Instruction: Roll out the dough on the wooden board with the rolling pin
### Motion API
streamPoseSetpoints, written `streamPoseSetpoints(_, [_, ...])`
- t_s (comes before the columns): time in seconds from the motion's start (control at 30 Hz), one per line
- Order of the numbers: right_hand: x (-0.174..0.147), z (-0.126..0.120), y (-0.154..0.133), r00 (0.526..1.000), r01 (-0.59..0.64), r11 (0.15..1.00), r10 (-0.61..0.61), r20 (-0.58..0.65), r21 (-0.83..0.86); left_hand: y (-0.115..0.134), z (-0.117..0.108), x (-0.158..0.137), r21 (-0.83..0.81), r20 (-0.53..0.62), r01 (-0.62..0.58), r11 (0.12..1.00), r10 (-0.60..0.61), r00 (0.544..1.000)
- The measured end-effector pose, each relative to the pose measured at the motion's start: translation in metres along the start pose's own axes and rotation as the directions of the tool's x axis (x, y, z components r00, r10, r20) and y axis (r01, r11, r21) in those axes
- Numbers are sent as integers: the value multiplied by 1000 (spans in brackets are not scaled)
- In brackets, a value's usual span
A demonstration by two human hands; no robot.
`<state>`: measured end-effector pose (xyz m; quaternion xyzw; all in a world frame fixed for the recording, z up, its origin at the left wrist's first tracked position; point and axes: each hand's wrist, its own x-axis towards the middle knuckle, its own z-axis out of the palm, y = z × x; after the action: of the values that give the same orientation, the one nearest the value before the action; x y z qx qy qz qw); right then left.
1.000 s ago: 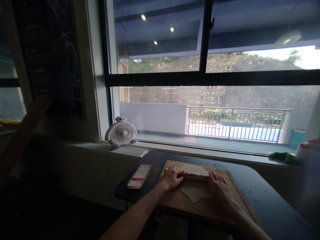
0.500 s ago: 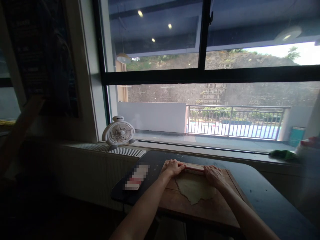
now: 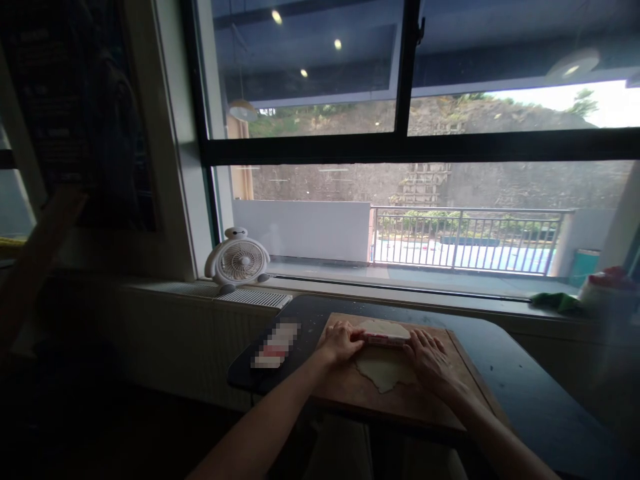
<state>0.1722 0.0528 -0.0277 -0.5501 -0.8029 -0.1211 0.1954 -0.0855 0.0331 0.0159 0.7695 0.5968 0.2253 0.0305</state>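
Note:
A thin, pale sheet of dough (image 3: 384, 372) with a ragged edge lies on a wooden board (image 3: 350, 393). Across it rests a short rolling pin (image 3: 384, 339) with reddish markings, and dough shows on both its far and near sides. My left hand (image 3: 344, 339) is closed around the pin's left end, fingers bent. At the right end, my right hand (image 3: 429, 353) grips the pin with its thumb toward the middle and its fingers laid over it. Both palms hide the pin's ends.
The board sits on a dark table (image 3: 520, 373). A blurred-out flat object (image 3: 276, 345) lies left of the board. On the sill stand a white fan (image 3: 244, 261), a green cloth (image 3: 557, 303) and a white container (image 3: 607, 293). Another person's arm (image 3: 45, 247) shows at far left.
Both hands have drawn the rolling pin nearer to me across the dough. More dough now shows beyond the pin. The view has shifted slightly.

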Motion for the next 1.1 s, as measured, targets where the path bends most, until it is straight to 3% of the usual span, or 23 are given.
streamPoseSetpoints(0.17, [36,-7,-1,986,-106,994,101,131,34,-2,2,26,39,25,39,998,-40,999])
streamPoseSetpoints(0.3, [58,-7,1,970,-92,996,84,230,24,-7,3,44,30,40,64,998,-65,997])
streamPoseSetpoints(0.43, [52,-6,1,981,-90,996,84,176,24,-7,6,43,11,19,72,997,-72,997])
streamPoseSetpoints(0.57, [22,-3,0,999,-36,999,35,25,33,-10,7,21,-35,-13,23,999,-24,1000])
streamPoseSetpoints(0.73, [-10,2,0,999,40,999,-40,-31,9,-12,6,-4,-82,-50,-63,995,59,997])
streamPoseSetpoints(0.93, [10,-7,-2,999,-17,998,15,35,55,-5,4,10,38,-17,-2,999,3,1000])
streamPoseSetpoints(1.1, [48,-12,0,976,-104,992,88,200,73,-2,10,43,70,-15,104,992,-103,995])
